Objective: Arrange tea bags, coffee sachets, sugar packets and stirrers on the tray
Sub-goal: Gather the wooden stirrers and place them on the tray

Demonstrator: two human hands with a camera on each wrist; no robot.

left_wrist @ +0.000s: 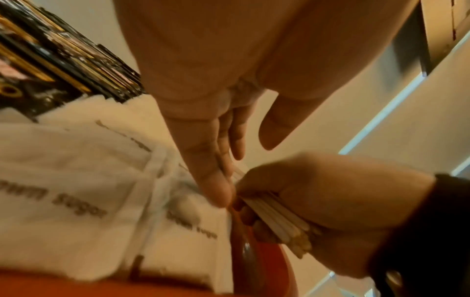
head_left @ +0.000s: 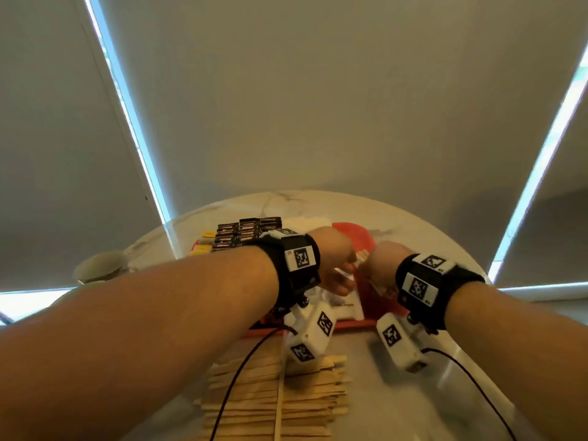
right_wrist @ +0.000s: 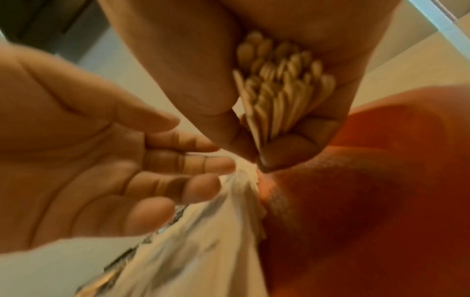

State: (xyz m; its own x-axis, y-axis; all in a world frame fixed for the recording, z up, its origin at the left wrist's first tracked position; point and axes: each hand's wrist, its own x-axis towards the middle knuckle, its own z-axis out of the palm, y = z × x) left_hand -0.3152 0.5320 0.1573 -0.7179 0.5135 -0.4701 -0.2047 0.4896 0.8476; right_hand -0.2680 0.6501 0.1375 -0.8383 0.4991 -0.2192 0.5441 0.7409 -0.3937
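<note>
My right hand (head_left: 378,268) grips a thick bundle of wooden stirrers (right_wrist: 279,84), held over the red tray (head_left: 350,237); the bundle (left_wrist: 277,219) sticks out of the fist. Right beside it, my left hand (head_left: 337,268) is open and holds nothing; its fingertips (left_wrist: 221,193) are close to the right hand's fingers. White sugar packets (left_wrist: 76,180) lie on the tray under the left hand (right_wrist: 127,160). Black coffee sachets (head_left: 245,233) stand in rows at the tray's far left. Yellow tea bags (head_left: 203,243) lie beside them.
A big loose pile of wooden stirrers (head_left: 286,399) lies on the round marble table (head_left: 413,393) in front of the tray. A grey cup (head_left: 101,268) stands at the table's left edge. Sensor cables trail from both wrists across the pile and table.
</note>
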